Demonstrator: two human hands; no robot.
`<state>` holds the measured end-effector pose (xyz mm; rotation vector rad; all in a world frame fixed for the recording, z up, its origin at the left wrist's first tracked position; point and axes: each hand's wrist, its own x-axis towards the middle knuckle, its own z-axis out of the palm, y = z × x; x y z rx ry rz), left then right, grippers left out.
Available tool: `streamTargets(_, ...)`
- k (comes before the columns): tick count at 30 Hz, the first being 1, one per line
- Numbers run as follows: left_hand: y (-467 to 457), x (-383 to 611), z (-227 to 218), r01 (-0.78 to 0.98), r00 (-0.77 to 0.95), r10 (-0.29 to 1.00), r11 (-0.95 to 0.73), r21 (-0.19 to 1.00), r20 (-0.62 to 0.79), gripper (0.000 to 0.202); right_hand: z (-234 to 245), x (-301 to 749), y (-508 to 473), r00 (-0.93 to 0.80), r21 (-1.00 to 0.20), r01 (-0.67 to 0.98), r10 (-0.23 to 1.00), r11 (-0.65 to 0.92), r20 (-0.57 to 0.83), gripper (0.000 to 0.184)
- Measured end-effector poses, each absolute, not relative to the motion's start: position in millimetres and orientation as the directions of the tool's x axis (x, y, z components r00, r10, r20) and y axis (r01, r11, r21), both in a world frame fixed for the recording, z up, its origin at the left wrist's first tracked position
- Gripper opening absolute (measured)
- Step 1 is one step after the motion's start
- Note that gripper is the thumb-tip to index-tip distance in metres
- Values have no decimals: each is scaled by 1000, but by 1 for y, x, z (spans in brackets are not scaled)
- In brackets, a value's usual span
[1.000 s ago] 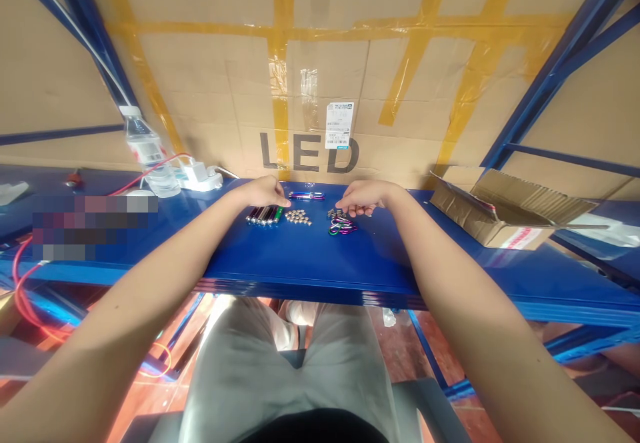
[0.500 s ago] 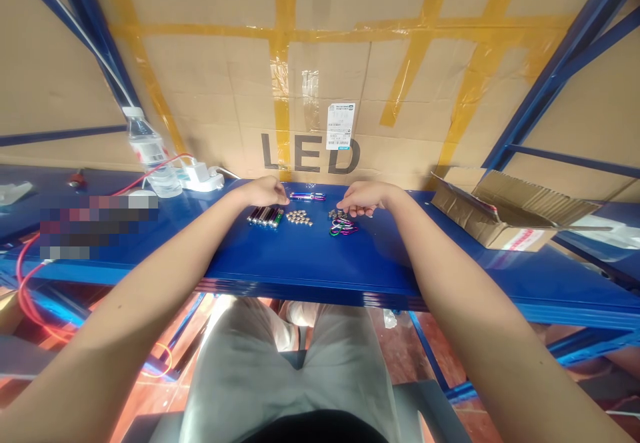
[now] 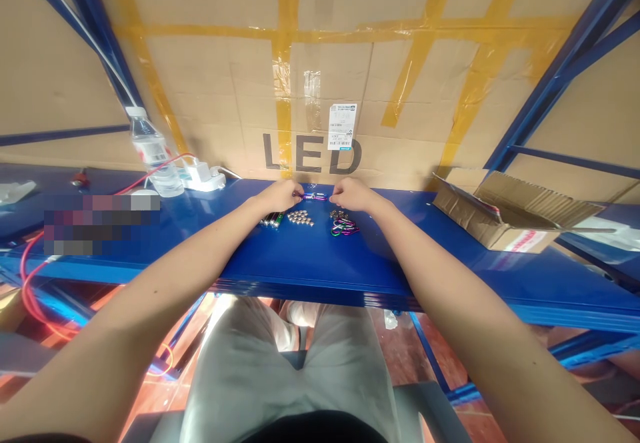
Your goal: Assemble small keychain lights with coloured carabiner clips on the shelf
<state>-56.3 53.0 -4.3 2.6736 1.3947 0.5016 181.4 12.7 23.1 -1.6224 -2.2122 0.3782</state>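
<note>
Some slim blue and purple tubes (image 3: 315, 196) lie on the blue table (image 3: 320, 256), long axis left–right between left hand (image 3: 283, 194) and right hand (image 3: 352, 194), each curled at one end, neither clearly nearer, actual pinch on them indeterminable.

Big black "LED" lettering (image 3: 309, 154) stands on the cardboard panel (image 3: 225, 106). White barcode label (image 3: 343, 123), blue-edged at bottom, overlaps the D; print too small to read. Bottle label (image 3: 151, 152) on plastic bottle (image 3: 171, 182), plus red-and-white sticker (image 3: 523, 240) on open carton (image 3: 493, 226): both illegible.
</note>
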Motion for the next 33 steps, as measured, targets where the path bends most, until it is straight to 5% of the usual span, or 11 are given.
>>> streamTargets(11,63,-59,-4,776,463,868,-496,391,181,16,20,175,13,-246,-440,850,957,290,155,10)
streamTargets(15,53,-54,-1,662,432,853,-520,540,291,18,19,172,12,-258,-519,805,957,289,132,13)
streamTargets(18,40,-46,6,515,414,800,-599,614,434,23,21,168,8,-246,-722,656,967,219,69,16)
streamTargets(22,22,-35,13,443,404,744,-668,598,531,29,26,164,2,-348,-971,232,937,58,-27,13)
streamTargets(27,13,-29,12,459,438,653,-754,470,618,27,29,163,-1,-431,-996,-45,901,-80,-53,13)
streamTargets(33,13,-31,7,451,479,644,-764,462,596,27,27,163,-1,-297,-986,-165,953,17,66,18)
